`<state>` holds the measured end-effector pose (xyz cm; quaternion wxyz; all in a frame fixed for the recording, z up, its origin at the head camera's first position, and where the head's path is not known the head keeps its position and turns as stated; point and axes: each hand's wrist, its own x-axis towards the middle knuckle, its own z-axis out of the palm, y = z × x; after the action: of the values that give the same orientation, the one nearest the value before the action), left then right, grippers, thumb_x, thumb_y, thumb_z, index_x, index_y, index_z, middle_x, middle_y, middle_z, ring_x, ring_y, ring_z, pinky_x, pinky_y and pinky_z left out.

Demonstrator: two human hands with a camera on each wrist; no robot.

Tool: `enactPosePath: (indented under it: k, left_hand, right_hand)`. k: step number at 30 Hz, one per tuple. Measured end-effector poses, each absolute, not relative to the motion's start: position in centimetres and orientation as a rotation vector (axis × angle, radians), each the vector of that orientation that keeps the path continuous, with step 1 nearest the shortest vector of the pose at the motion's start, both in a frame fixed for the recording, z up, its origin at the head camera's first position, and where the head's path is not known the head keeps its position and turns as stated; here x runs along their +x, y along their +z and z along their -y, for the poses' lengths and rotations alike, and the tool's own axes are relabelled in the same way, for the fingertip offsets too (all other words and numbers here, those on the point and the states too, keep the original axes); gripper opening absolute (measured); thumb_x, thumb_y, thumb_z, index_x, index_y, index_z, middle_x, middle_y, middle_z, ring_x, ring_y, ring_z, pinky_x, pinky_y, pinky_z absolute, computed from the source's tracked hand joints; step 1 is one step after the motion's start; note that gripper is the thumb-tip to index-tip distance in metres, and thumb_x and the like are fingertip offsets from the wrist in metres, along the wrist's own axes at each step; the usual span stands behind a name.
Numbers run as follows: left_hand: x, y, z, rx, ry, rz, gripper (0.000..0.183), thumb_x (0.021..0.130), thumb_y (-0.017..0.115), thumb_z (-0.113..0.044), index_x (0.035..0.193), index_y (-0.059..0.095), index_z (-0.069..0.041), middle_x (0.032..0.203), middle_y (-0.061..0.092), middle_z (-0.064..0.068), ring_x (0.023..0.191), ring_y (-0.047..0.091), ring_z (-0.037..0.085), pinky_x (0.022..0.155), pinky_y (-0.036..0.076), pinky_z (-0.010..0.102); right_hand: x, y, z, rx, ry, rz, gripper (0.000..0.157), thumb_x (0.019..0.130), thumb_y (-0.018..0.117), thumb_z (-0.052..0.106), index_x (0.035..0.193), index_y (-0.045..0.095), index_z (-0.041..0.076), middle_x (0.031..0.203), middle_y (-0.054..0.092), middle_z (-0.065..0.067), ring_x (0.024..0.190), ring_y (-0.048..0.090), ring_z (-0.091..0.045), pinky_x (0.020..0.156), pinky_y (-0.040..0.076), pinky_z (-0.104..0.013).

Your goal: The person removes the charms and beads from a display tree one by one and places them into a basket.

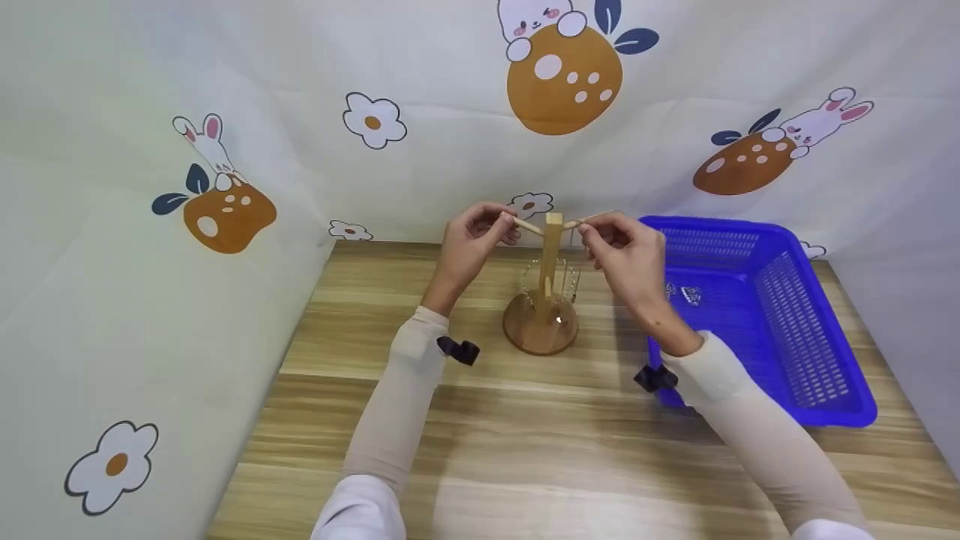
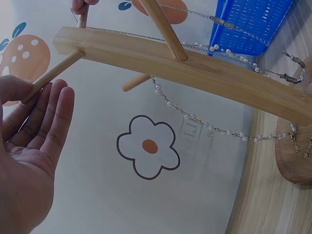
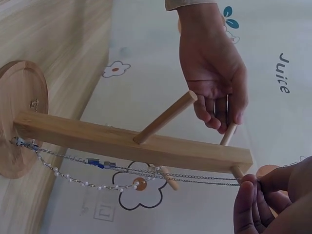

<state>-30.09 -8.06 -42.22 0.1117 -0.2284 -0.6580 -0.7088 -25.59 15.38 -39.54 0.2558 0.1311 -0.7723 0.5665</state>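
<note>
A wooden jewelry stand (image 1: 551, 259) with a round base (image 1: 525, 337) stands upright between the hands. My left hand (image 1: 466, 251) pinches the end of its upper left peg (image 2: 58, 70) between thumb and index finger, the other fingers extended. On the opposite side, my right hand (image 1: 631, 259) pinches the upper right peg near its tip. A silver chain necklace (image 3: 200, 176) hangs from that peg, right at the right fingertips. Lower on the stand, a pearl-beaded necklace (image 2: 209, 126) hangs from another peg. A bare lower peg (image 3: 165, 117) sticks out toward the front.
A blue plastic basket (image 1: 817, 322) sits to the right, close beside the right forearm, with small silvery jewelry (image 1: 691, 296) in it. Behind the wooden table (image 1: 360, 330) rises a printed cloth backdrop (image 1: 435, 180), near the stand.
</note>
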Motion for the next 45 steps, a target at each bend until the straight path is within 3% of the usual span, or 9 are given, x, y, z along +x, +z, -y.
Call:
enactPosePath:
  k: [9,15,23,33,39,45]
  left_hand:
    - [-30.0,-42.3,8.1,-0.670,-2.076,1.936,0.015,0.104,0.067,-0.001,0.114,0.070,0.010,0.097,0.076,0.012,0.083,0.075,0.014,0.081,0.071,0.036]
    - [-30.0,-42.2,8.0,-0.663,-2.076,1.939,0.015,0.104,0.067,-0.002,0.113,0.070,0.009,0.097,0.075,0.013,0.083,0.074,0.014,0.081,0.071,0.036]
    - [-30.1,-42.3,7.9,-0.647,-2.089,1.934,0.015,0.103,0.067,-0.002,0.113,0.070,0.010,0.096,0.076,0.010,0.082,0.074,0.014,0.081,0.071,0.036]
    - [-30.1,-42.4,7.9,-0.674,-2.080,1.923,0.016,0.104,0.066,-0.001,0.113,0.070,0.012,0.097,0.075,0.022,0.082,0.074,0.014,0.078,0.071,0.037]
    - [-30.1,-42.3,7.9,-0.659,-2.101,1.919,0.015,0.104,0.066,0.000,0.112,0.070,0.011,0.095,0.076,0.012,0.082,0.074,0.015,0.081,0.070,0.047]
    - [-30.2,-42.3,7.9,-0.642,-2.113,1.925,0.016,0.104,0.065,-0.001,0.113,0.069,0.012,0.095,0.076,0.009,0.082,0.074,0.014,0.081,0.071,0.043]
  right_hand:
    - [-25.5,-38.9,-16.1,0.355,1.512,2.087,0.006,0.097,0.079,0.006,0.094,0.083,0.004,0.073,0.073,-0.011,0.053,0.061,-0.002,0.046,0.052,-0.014]
    - [-25.7,-38.4,-16.5,0.361,1.505,2.061,0.004,0.095,0.079,0.003,0.093,0.082,0.001,0.075,0.075,-0.015,0.052,0.062,-0.002,0.045,0.051,-0.013]
    - [-25.7,-37.8,-16.9,0.343,1.519,2.044,0.005,0.095,0.080,0.005,0.094,0.082,0.000,0.073,0.074,-0.006,0.054,0.064,-0.002,0.045,0.054,-0.014]
    - [-26.1,-37.2,-17.4,0.351,1.500,2.019,0.006,0.095,0.078,0.002,0.090,0.082,0.002,0.070,0.072,0.002,0.055,0.066,-0.006,0.048,0.055,-0.015]
    - [-26.3,-36.8,-17.7,0.343,1.532,2.015,0.006,0.095,0.078,0.003,0.092,0.081,0.000,0.070,0.071,0.007,0.054,0.063,-0.005,0.045,0.053,-0.014]
    - [-26.5,-36.4,-18.0,0.368,1.542,2.000,0.008,0.097,0.076,0.004,0.094,0.080,-0.003,0.073,0.072,0.003,0.055,0.062,-0.006,0.045,0.053,-0.016]
